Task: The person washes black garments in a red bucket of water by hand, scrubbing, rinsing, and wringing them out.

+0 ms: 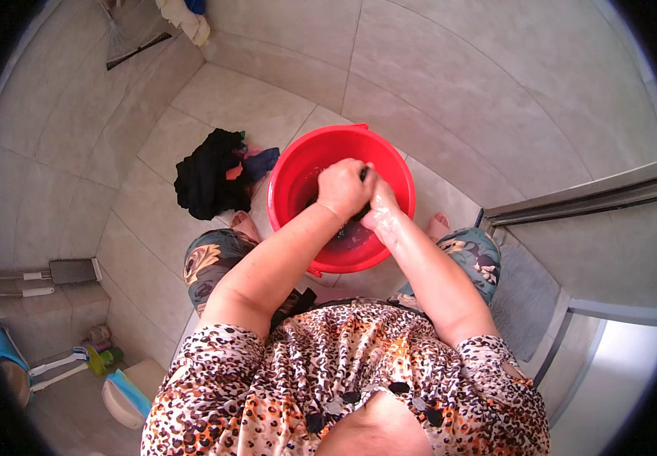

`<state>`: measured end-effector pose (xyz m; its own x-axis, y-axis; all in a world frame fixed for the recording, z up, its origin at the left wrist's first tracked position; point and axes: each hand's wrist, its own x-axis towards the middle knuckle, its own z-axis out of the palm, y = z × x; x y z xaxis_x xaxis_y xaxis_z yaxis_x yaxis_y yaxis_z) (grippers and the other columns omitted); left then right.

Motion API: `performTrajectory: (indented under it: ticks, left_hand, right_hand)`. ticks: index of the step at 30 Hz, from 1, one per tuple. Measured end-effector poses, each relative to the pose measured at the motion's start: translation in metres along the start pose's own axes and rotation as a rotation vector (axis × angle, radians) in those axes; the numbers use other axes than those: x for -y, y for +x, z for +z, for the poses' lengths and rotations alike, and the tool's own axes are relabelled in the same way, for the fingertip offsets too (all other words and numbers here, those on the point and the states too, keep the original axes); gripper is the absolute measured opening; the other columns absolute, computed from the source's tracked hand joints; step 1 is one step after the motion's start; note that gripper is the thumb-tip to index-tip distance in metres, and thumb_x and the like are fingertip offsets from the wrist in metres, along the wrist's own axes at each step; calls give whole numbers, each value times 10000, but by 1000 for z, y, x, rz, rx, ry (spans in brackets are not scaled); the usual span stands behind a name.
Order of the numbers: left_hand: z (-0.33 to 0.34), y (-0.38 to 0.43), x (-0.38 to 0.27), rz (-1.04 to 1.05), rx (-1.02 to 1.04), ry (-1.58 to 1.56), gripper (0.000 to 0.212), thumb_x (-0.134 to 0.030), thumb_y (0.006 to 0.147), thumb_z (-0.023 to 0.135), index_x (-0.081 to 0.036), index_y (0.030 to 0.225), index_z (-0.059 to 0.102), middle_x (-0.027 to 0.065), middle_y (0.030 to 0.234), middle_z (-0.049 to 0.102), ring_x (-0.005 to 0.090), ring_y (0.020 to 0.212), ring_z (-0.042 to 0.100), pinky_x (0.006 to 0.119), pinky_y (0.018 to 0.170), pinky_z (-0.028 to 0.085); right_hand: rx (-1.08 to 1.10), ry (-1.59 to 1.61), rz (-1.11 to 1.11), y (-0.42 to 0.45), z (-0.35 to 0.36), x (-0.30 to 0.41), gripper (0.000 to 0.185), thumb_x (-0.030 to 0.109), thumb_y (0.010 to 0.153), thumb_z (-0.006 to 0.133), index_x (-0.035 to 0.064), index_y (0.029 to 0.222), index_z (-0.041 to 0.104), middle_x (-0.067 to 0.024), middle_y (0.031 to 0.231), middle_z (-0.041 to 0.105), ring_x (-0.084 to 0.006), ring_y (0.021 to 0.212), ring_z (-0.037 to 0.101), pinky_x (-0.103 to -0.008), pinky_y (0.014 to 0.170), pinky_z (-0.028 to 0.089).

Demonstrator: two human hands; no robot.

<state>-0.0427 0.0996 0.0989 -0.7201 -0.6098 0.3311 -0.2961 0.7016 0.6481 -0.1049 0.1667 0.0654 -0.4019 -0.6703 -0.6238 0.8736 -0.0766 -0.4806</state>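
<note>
A red plastic bucket (pixel 337 137) stands on the tiled floor between the person's feet, with dark water and wet dark cloth low inside. Over its middle my left hand (pixel 343 185) and my right hand (pixel 378 199) are pressed together. Both are closed around a dark wet cloth (pixel 364 172), which shows between the fingers and below the hands. Water glistens on my right wrist. To the left of the bucket lies a heap of black cloth (pixel 209 174), with blue, pink and orange cloth at its right side.
Tiled walls meet behind the bucket. A grey mat (pixel 525 299) lies beyond a door track (pixel 579 196) at the right. Long-handled brushes (pixel 63 365) and a grey flat-headed tool (pixel 74 271) are at the left. A broom (pixel 134 43) hangs at the upper left.
</note>
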Motion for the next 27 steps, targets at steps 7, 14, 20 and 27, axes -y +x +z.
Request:
performTrajectory:
  ticks: [7, 14, 20, 27]
  left_hand:
    - [2, -1, -7, -67, 70, -53, 308, -333, 836, 587, -43, 774, 669, 209, 760, 631, 391, 731, 625, 475, 689, 502]
    - [13, 15, 69, -282, 604, 30, 484, -450, 897, 510, -5, 1015, 661, 216, 910, 672, 325, 909, 647, 419, 815, 483]
    - [1, 10, 67, -893, 850, -515, 703, -577, 869, 535, 18, 1243, 549, 197, 1231, 563, 291, 1152, 525, 388, 991, 378]
    - [31, -13, 91, -757, 427, -494, 342, -78, 793, 542, 17, 1110, 628, 154, 912, 665, 257, 845, 630, 373, 795, 491]
  right_hand:
    - [-107, -94, -91, 1, -4, -1, 363, 409, 914, 451, 92, 1006, 603, -108, 990, 624, -249, 887, 622, -414, 785, 512]
    - [-203, -581, -204, 11, -19, 0, 422, 364, 949, 432, -7, 1130, 520, -137, 1032, 600, -252, 993, 572, -418, 874, 446]
    - [296, -696, 19, -27, -2, -17, 314, 191, 836, 497, 46, 1115, 507, -52, 1083, 509, -159, 1025, 449, -372, 821, 411]
    - [243, -1007, 51, -2, -25, -8, 207, 164, 878, 436, 56, 985, 577, -38, 877, 583, -151, 821, 551, -321, 762, 459]
